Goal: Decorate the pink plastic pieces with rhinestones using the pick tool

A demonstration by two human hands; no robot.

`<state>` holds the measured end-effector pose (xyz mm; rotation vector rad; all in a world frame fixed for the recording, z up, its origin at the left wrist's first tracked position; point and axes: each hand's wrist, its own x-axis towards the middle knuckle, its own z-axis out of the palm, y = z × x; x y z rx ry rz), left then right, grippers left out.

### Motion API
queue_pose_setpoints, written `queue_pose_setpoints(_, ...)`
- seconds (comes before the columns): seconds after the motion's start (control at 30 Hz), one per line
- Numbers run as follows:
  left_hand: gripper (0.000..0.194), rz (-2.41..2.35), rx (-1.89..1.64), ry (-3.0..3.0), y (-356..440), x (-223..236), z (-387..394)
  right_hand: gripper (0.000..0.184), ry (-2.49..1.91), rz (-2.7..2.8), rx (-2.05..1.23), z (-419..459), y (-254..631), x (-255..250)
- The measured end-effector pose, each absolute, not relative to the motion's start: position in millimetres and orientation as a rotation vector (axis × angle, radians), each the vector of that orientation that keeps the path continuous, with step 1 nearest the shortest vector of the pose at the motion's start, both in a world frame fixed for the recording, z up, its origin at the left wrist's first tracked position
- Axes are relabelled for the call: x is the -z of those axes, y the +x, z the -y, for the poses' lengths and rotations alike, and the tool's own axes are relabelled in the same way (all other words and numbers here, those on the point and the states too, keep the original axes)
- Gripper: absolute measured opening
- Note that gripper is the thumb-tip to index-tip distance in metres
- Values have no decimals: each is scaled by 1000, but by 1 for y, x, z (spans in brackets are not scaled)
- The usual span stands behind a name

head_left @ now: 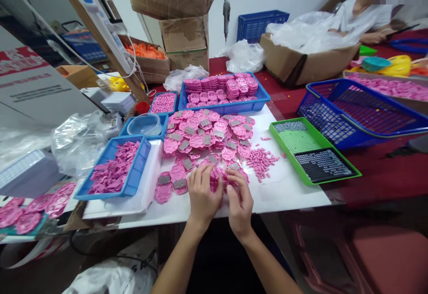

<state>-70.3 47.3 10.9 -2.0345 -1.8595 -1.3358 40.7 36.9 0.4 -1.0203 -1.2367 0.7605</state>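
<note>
both hands are brought together at the near edge of the white board [294, 193], where a pink part [219, 182] is pinched between them; the left hand [202, 196] is curled with its fingertips closed on the piece, and the right hand [239, 202] is bent over it from the other side, fingers likewise closed on it — the close two-handed hold seems suited to so small a piece. the part is held just above the board, at the near end of a spread of pink parts with grey inserts [207, 140], laid flat and within easy reach. a loose heap of small pink pieces [261, 160] lies to the right of it. a blue tray [133, 178] at the left is filled with flat pink shapes, a farther blue bin [234, 106] with stacked pink parts, and a green tray [284, 140] with tiny grey and green bits — what these are cannot be told.
</note>
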Motion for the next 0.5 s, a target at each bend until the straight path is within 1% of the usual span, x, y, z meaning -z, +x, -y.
queue_pose_setpoints(0.13,44,1835,1332,-2045,-77,-11,-42,22,-1132,1553,-499,-49,70,-4)
queue_pose_setpoints(0.27,41,1784,1320,-2021,-77,-12,-34,22,-1280,1765,-231,-59,91,0)
queue_pose_setpoints(0.4,34,1750,1161,-2058,-64,-13,-27,27,-1408,1865,-51,-61,89,7)
queue_pose_setpoints(0.5,36,1772,976,-2091,-55,-12,-26,31,-1484,1885,67,-60,82,8)
